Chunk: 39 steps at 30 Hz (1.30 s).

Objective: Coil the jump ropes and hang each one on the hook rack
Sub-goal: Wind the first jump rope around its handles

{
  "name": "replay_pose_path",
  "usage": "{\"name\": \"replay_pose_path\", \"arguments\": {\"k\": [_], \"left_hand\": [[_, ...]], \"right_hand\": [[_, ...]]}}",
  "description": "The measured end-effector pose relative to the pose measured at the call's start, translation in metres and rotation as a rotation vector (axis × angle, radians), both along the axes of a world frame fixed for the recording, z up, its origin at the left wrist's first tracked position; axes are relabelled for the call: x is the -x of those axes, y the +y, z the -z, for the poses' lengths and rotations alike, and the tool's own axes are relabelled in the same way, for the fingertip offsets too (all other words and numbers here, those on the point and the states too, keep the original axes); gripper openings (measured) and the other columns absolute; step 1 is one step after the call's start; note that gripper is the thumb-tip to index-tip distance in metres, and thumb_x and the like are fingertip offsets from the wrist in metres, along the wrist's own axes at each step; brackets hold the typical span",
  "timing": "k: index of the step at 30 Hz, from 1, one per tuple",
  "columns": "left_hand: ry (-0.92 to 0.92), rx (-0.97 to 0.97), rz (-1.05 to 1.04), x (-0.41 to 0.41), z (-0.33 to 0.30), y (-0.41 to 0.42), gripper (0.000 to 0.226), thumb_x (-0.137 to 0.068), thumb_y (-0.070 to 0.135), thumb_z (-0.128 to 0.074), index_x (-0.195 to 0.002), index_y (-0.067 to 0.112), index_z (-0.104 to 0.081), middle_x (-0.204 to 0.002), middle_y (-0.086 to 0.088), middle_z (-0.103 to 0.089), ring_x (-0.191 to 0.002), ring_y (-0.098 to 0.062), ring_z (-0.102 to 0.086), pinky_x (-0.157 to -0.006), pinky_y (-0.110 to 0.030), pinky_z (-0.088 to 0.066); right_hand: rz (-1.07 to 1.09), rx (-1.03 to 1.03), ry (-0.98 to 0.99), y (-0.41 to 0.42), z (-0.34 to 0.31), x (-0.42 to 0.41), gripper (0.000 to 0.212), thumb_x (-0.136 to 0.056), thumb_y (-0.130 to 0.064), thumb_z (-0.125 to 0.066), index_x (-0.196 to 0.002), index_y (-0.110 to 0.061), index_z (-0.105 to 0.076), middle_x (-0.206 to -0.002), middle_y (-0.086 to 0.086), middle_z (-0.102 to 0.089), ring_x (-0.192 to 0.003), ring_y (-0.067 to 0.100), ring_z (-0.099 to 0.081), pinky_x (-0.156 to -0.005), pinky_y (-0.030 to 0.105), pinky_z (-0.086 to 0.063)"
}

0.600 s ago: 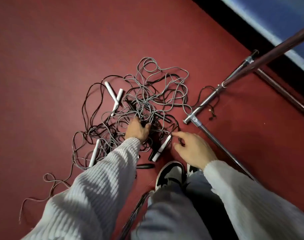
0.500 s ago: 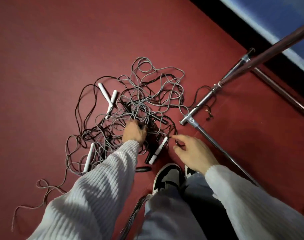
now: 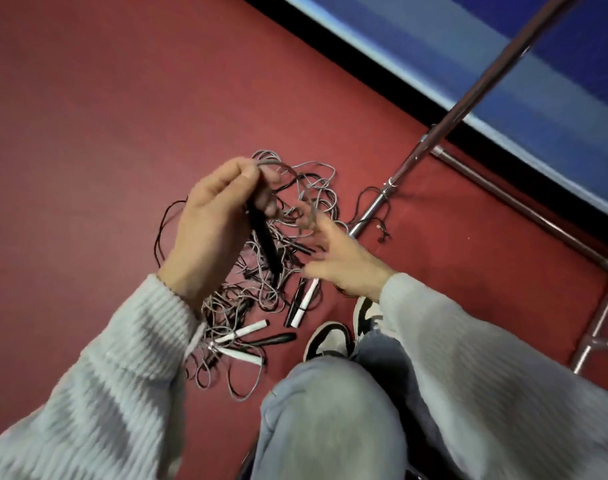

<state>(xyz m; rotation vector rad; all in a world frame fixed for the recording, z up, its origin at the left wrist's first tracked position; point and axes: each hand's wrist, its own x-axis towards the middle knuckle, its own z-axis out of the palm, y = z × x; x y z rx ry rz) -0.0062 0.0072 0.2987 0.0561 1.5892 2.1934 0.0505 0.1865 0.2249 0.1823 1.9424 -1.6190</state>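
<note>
Tangle of ropes [image 3: 261,271] sprawled on the red floor [image 3: 87,116], grey and black cords looped over each other, right in front of the person's knee [image 3: 330,410]. One black handle [image 3: 262,237] is up off the heap, tilted, top end away from us, with a grey cord [image 3: 271,163] arching out of its upper end and trailing back down into the pile.

The left hand [image 3: 212,230] has that handle, fingers and thumb curled round its upper part, lifted above the tangle. The right hand [image 3: 344,265] is low over the heap's right side, fingers spread and mostly straight; its fingertips [image 3: 309,216] are in among the grey loops (too blurred to say whether anything is pinched there).

Down on the floor, a white handle [image 3: 306,303] lies beside a black one just under the right wrist. Two more white handles [image 3: 247,332] cross near the left cuff, with a black handle [image 3: 274,339] lying just beside them.

Shoes [image 3: 326,337], black and white, sit at the near edge of the pile. To the right, the chrome rack [image 3: 375,209]: a base tube runs along the floor with a thin black cord hooked at it, and a dark pole [image 3: 503,64] rises away toward the top right. Beyond it, a black strip and a blue mat [image 3: 503,36].
</note>
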Motion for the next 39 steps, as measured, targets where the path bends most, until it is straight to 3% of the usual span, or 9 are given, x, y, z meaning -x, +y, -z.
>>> {"name": "replay_pose_path", "arguments": {"k": [5,12,16,19,23,26,30,34,39], "left_hand": [[0.196,0.274,0.197,0.009,-0.054,0.012,0.024,-0.102,0.016,-0.057,-0.120,0.021,-0.074,-0.133,-0.004,-0.067,-0.113,-0.016,-0.058,-0.100,-0.024,-0.046],[0.240,0.477,0.170,0.001,-0.024,0.013,0.068,-0.085,-0.003,-0.058,-0.146,0.023,-0.043,-0.144,0.014,-0.049,-0.128,-0.003,-0.052,-0.100,-0.015,-0.045],[0.301,0.813,0.672,-0.042,0.051,0.042,0.033,-0.092,0.021,-0.067,-0.124,0.027,-0.063,-0.118,0.009,-0.068,-0.104,-0.020,-0.068,-0.101,-0.035,-0.053],[0.228,0.987,0.439,-0.054,0.085,0.038,0.033,-0.106,0.038,-0.048,-0.078,0.029,-0.062,-0.066,0.003,-0.062,-0.060,-0.013,-0.060,-0.081,-0.040,-0.057],[-0.155,0.323,-0.263,-0.050,0.040,0.029,0.040,-0.111,0.030,-0.034,-0.079,0.015,-0.052,-0.075,-0.004,-0.059,-0.067,-0.011,-0.058,-0.082,-0.037,-0.050],[-0.131,-0.111,-0.203,-0.049,-0.024,0.049,0.036,-0.111,0.027,-0.033,-0.088,0.009,-0.055,-0.077,-0.006,-0.065,-0.081,-0.021,-0.067,-0.092,-0.039,-0.054],[-0.157,-0.365,0.136,-0.068,-0.071,0.067,0.031,-0.103,0.027,-0.040,-0.098,0.002,-0.057,-0.083,-0.016,-0.063,-0.087,-0.031,-0.068,-0.085,-0.033,-0.057],[-0.181,-0.381,0.341,-0.094,-0.074,0.063,0.026,-0.101,0.020,-0.041,-0.100,0.002,-0.060,-0.088,-0.020,-0.065,-0.089,-0.035,-0.069,-0.090,-0.038,-0.056],[0.243,0.232,-0.138,-0.088,-0.046,0.044,0.047,-0.082,-0.010,-0.054,-0.123,0.012,-0.059,-0.131,-0.007,-0.062,-0.119,-0.012,-0.062,-0.111,-0.040,-0.048]], "right_hand": [[0.164,0.290,0.007,-0.020,-0.055,0.010,0.057,-0.075,-0.021,-0.069,-0.131,-0.018,-0.058,-0.113,-0.007,-0.066,-0.114,0.014,-0.060,-0.105,0.035,-0.044],[0.505,0.548,0.084,0.001,-0.098,0.004,0.028,-0.101,-0.036,-0.053,-0.082,-0.017,-0.056,-0.067,0.002,-0.056,-0.073,0.023,-0.060,-0.092,0.050,-0.042],[0.524,0.866,0.113,0.017,-0.154,-0.003,0.029,-0.100,-0.033,-0.046,-0.077,-0.017,-0.049,-0.059,-0.002,-0.032,-0.057,0.015,-0.039,-0.072,0.035,-0.046],[0.497,0.836,0.175,0.056,-0.184,-0.013,0.026,-0.095,-0.031,-0.049,-0.073,-0.018,-0.046,-0.050,-0.007,-0.017,-0.043,0.009,-0.022,-0.050,0.024,-0.034],[0.502,0.125,0.188,0.094,-0.149,-0.033,0.008,-0.092,-0.011,-0.062,-0.086,-0.013,-0.067,-0.044,-0.011,-0.031,-0.037,0.006,-0.027,-0.046,0.026,-0.031],[0.246,-0.249,0.121,0.071,-0.101,-0.047,0.040,-0.087,0.003,-0.070,-0.106,-0.032,-0.070,-0.053,-0.013,-0.043,-0.049,0.010,-0.042,-0.052,0.030,-0.039],[0.332,-0.161,0.157,0.030,-0.085,-0.054,0.037,-0.088,0.003,-0.072,-0.108,-0.027,-0.065,-0.068,-0.016,-0.066,-0.062,-0.001,-0.060,-0.065,0.026,-0.047],[0.336,0.085,0.183,0.028,-0.105,-0.039,0.035,-0.108,-0.001,-0.036,-0.078,-0.012,-0.052,-0.052,0.000,-0.055,-0.041,0.005,-0.054,-0.039,0.012,-0.042],[0.551,0.184,0.194,0.030,-0.119,-0.031,0.039,-0.090,-0.043,-0.071,-0.059,-0.020,-0.063,-0.050,-0.005,-0.041,-0.050,0.014,-0.035,-0.054,0.024,-0.035]]}}
